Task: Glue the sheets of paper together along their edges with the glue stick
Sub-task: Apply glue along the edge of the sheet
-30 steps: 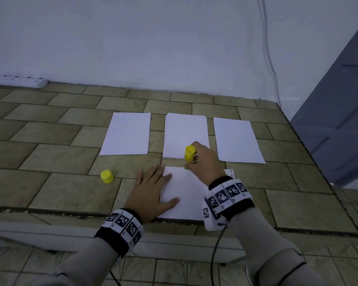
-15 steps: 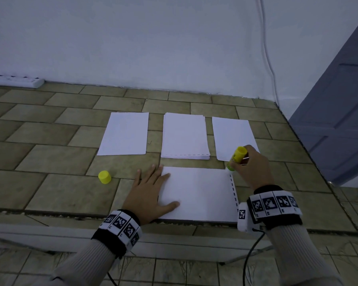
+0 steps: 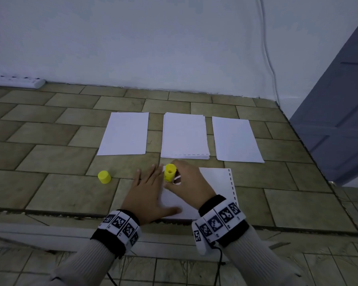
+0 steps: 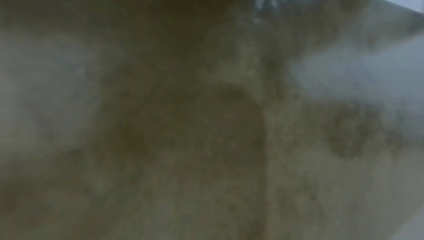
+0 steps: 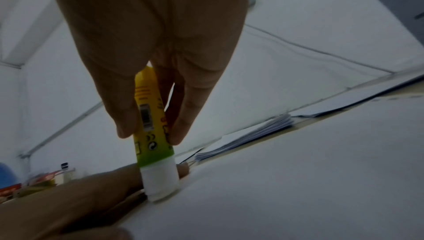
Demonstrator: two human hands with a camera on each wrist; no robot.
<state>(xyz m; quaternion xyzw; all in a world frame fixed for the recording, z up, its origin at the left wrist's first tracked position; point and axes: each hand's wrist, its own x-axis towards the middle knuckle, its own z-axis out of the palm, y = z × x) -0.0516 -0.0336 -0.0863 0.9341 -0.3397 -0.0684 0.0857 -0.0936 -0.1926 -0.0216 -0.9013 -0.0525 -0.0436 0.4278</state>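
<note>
Swinging back from sheet's right end, glue stick (image 3: 170, 172), gripped by right hand (image 3: 191, 183), is pressed at far-left corner of the sheet (image 3: 215, 182), beside flat, splayed left hand (image 3: 148, 193); another pass prob. started.

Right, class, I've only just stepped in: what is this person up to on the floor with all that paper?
A person is gluing paper on a tiled floor. The left hand lies flat on the near sheet, holding it down. The right hand grips the uncapped glue stick upright, its white tip pressed to that sheet's far left corner, beside the left fingers. The yellow cap stands off to the left. Three more piles of paper wait beyond.
</note>
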